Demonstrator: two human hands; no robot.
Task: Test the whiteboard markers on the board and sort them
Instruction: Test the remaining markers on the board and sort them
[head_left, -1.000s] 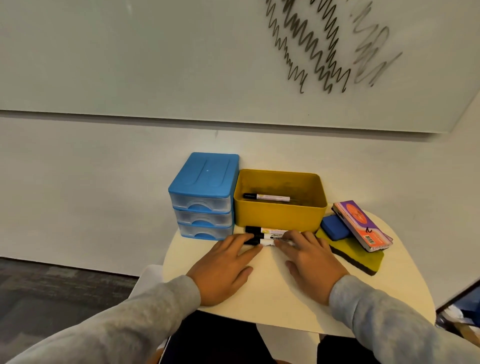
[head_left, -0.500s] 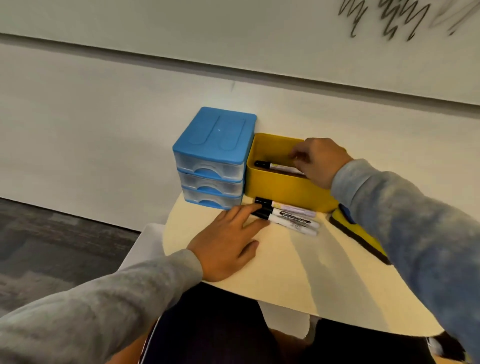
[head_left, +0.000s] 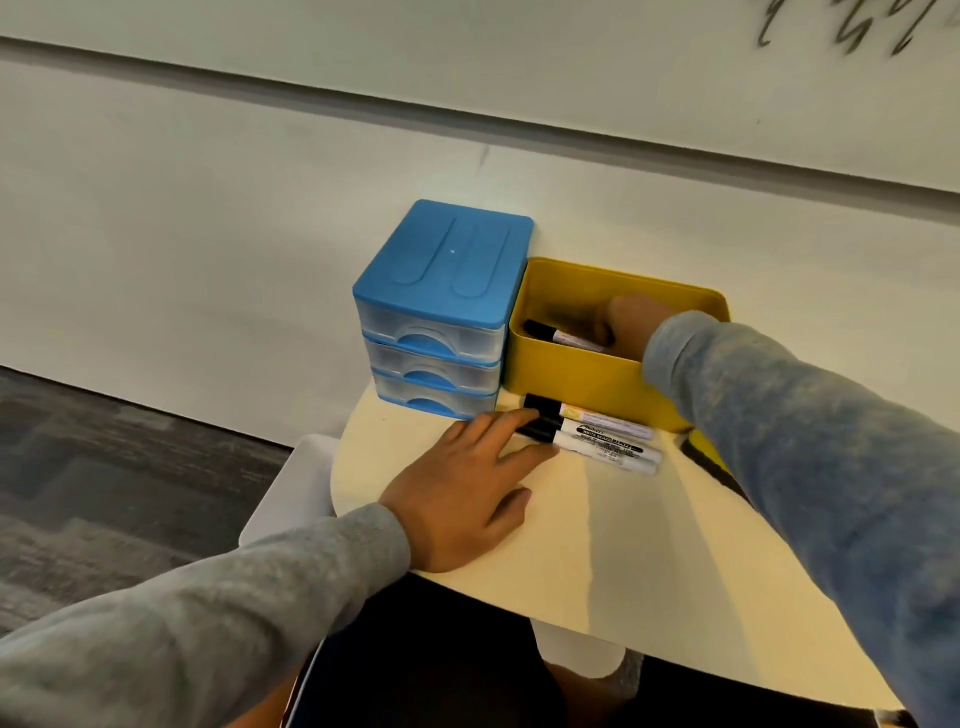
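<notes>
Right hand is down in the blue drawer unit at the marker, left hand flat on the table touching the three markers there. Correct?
Not quite: the head view shows the right hand in the yellow bin, not the drawer unit, at the marker lying inside. The left hand is flat on the table, touching the three markers.

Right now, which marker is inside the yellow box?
The lone marker by the right hand in the yellow box; the other markers lie on the table.

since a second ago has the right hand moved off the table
Yes. The right hand has left the table in front of the yellow bin and now reaches down inside it, at the marker lying there.
</notes>
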